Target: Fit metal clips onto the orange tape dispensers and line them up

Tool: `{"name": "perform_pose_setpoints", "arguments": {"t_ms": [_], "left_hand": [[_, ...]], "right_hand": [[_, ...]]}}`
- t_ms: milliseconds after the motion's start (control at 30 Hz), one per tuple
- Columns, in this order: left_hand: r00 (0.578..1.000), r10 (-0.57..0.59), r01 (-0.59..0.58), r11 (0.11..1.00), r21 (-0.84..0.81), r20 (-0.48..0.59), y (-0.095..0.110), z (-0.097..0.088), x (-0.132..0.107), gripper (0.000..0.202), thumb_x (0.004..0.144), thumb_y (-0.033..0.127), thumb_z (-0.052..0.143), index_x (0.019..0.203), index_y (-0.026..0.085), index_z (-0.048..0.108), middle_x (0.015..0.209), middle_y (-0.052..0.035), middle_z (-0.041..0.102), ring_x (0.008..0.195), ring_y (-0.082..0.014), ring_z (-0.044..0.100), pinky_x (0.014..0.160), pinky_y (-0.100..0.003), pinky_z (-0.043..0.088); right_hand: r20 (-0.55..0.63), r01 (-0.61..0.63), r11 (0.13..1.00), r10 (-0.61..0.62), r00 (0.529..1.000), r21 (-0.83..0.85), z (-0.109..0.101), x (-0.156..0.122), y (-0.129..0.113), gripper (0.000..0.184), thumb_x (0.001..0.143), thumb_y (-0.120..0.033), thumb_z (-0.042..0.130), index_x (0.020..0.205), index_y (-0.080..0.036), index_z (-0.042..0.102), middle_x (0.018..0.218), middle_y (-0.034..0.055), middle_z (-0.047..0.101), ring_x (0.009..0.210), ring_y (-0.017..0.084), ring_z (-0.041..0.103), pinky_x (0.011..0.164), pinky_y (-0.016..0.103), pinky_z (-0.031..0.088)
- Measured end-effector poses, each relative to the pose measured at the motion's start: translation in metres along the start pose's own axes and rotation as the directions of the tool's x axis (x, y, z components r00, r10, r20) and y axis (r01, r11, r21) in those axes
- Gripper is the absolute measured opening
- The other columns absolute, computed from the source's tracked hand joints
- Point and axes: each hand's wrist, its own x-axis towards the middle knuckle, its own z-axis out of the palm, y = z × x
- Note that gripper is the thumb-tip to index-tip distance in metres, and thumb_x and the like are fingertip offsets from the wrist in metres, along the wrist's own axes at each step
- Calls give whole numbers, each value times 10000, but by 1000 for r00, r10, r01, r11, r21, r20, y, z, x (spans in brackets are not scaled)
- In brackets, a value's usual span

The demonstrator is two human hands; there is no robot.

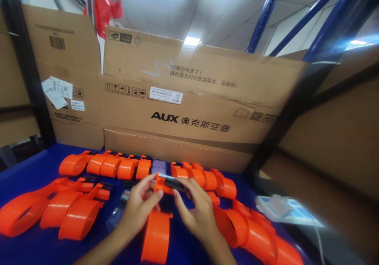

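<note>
In the middle of the head view, my left hand (142,198) has its fingers closed around the head of an orange plastic part (161,186). My right hand (195,202) pinches a black piece (174,183) that lies against that head, with a pale toothed-looking strip along the top. Below the hands hangs or stands a wide orange loop (156,237); whether it joins the held head is hidden by my fingers. A clear plastic bag (117,213) lies beside my left wrist.
Similar orange looped parts stand in rows on the blue table (35,160), left (81,217) and right (260,237). A phone (159,165) lies behind my hands. Cardboard (183,75) walls the back; dark posts (266,139) flank it. A white device (284,208) sits right.
</note>
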Motion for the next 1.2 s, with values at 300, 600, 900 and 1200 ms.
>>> {"name": "perform_pose_setpoints", "arguments": {"t_ms": [300,600,900,1200], "left_hand": [[999,-39,39,999,-20,-16,0,4,-3,616,709,368,806,1272,198,623,876,-61,711,528,-138,609,501,-265,526],[999,-50,52,996,-66,21,2,6,-5,532,732,336,779,1219,185,628,901,-59,707,487,-104,580,464,-233,497],[987,-130,116,983,-144,-96,19,-8,12,460,649,335,826,1043,155,670,626,19,663,399,-92,518,417,-201,421],[957,-160,111,973,-202,-244,15,-35,27,287,673,364,784,733,198,559,442,68,535,367,-107,478,414,-213,418]], "right_hand": [[17,-2,1000,2,1000,-6,1,0,-4,286,918,-209,595,1202,-227,628,897,65,696,780,195,663,703,311,562],[58,-37,995,32,998,91,7,-2,-3,291,926,-230,604,1211,-225,663,950,71,692,816,188,656,724,300,555],[124,-224,965,208,970,134,2,4,4,342,996,-314,479,1295,-188,586,933,52,680,713,151,608,657,254,500],[370,-298,779,549,749,-552,-6,0,21,163,912,-302,562,908,-226,706,851,68,722,785,236,680,637,284,421]]}}
